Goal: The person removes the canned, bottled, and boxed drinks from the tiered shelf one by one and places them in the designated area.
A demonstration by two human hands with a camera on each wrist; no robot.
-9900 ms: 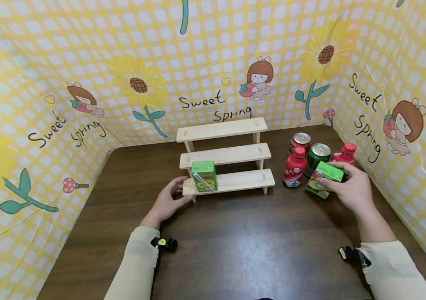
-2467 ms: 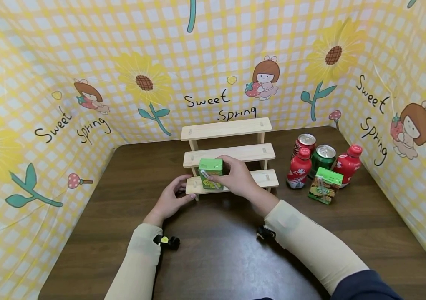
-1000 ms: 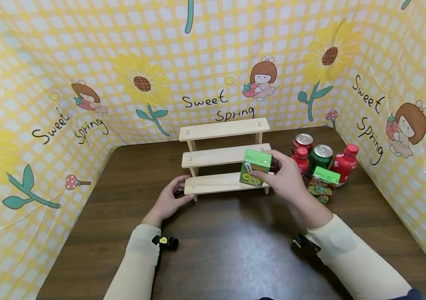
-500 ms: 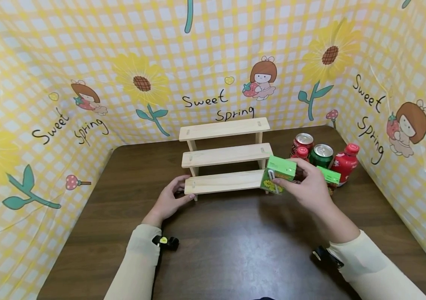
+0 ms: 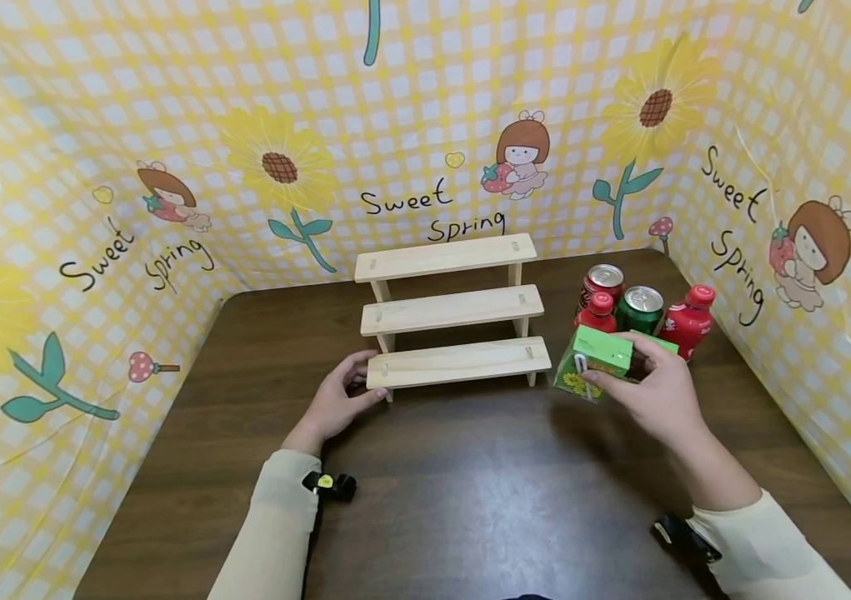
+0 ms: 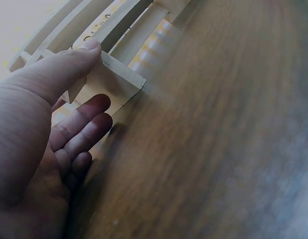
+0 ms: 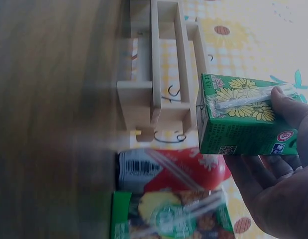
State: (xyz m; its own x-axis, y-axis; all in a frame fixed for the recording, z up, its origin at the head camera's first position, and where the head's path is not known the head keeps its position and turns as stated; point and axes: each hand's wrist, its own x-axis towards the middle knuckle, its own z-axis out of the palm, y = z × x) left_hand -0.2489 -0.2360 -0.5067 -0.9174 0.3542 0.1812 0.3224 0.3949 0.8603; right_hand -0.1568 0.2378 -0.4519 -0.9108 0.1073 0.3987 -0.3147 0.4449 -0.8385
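My right hand (image 5: 658,387) pinches a green drink carton (image 5: 598,354) with yellow flowers and a straw on its front. It is held tilted, right of the three-tier wooden stand (image 5: 458,362). In the right wrist view, the thumb lies over the straw of the carton (image 7: 243,114) and the fingers are underneath. My left hand (image 5: 338,396) holds the left end of the stand's bottom tier. In the left wrist view its thumb is on the tier's edge and its loosely curled fingers are by the stand's side (image 6: 106,82). A second drink carton (image 7: 173,216) stands behind the right hand, mostly hidden in the head view.
Right of the stand, a red can (image 5: 605,277), a green can (image 5: 641,308) and two red bottles, one nearer (image 5: 596,313) and one at the right (image 5: 689,321), stand close together. A yellow checked cloth (image 5: 410,100) surrounds the brown table (image 5: 440,500).
My right hand has let go of the other carton, lifted the flowered carton off the bottom tier and carried it right towards the bottles and cans. My left hand has stayed at the stand.
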